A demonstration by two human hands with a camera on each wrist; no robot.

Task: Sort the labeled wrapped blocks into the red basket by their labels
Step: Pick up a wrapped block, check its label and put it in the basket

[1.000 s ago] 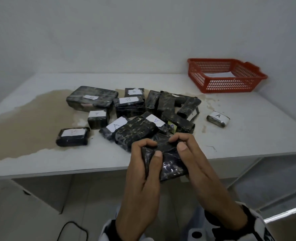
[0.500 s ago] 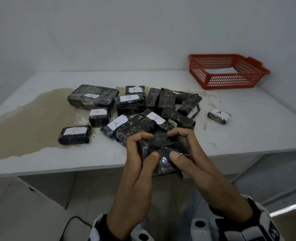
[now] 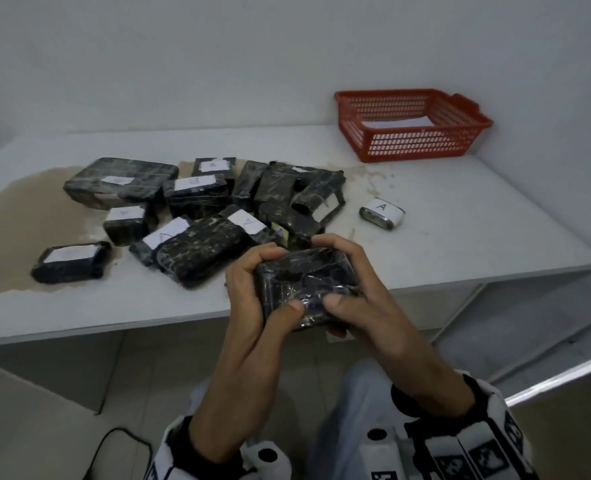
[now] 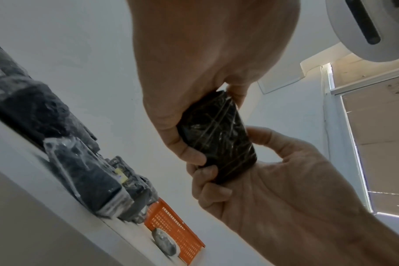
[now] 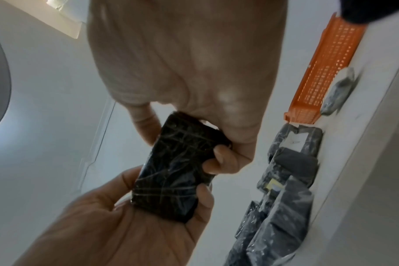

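I hold one black plastic-wrapped block (image 3: pixel 308 285) in both hands at the table's front edge, and no label shows on its upper face. My left hand (image 3: pixel 270 282) grips its left end, thumb on top. My right hand (image 3: pixel 349 271) grips the right end the same way. The wrist views show this block (image 4: pixel 219 138) (image 5: pixel 178 167) between both hands, also without a label. A pile of wrapped blocks (image 3: pixel 200 251), several with white labels, lies mid-table. The red basket (image 3: pixel 415 147) stands at the back right with white paper inside.
A small silver-edged block labelled A (image 3: pixel 382 214) lies alone between the pile and the basket. Another labelled block (image 3: pixel 70 263) sits apart at the left on a brown stain (image 3: pixel 20 230). The white table (image 3: pixel 460 237) meets walls behind and on the right.
Both hands have turned the block over between them and raised it from below the table edge to level with it. The blocks on the table have not moved.
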